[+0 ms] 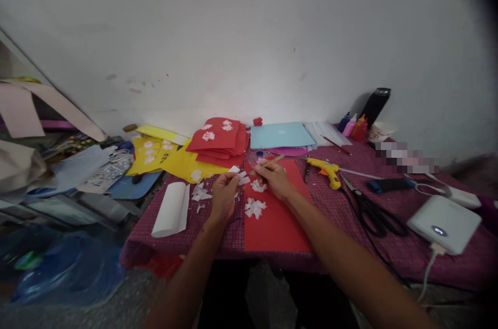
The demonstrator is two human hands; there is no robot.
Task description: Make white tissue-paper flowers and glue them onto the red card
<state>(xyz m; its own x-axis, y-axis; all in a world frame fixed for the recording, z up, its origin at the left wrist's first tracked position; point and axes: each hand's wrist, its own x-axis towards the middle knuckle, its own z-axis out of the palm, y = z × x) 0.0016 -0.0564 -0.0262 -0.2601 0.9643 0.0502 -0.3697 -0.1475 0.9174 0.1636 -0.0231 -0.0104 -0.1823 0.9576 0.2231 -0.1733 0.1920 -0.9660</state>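
My left hand (pixel 225 193) pinches a small piece of white paper (pixel 243 178) at the left edge of a red sheet (pixel 280 228). Over that sheet, my right hand (pixel 272 178) is closed around a thin wooden stick (pixel 277 159) that slants up to the right. Two crumpled white paper flowers lie on the red sheet, the lower one (pixel 255 208) in plain view and the upper one (pixel 258 186) just under my right fingers. Left of my left hand are torn white scraps (pixel 200 192) and a white paper roll (pixel 171 209).
Behind are stacked red cards (pixel 218 137), yellow sheets (pixel 187 163) and a light blue folder (pixel 282 135). To the right lie a yellow glue gun (pixel 327 170), black scissors (pixel 375 212), a white box with a cable (pixel 445 222), paint bottles (pixel 359 127) and a black flask (pixel 375 105).
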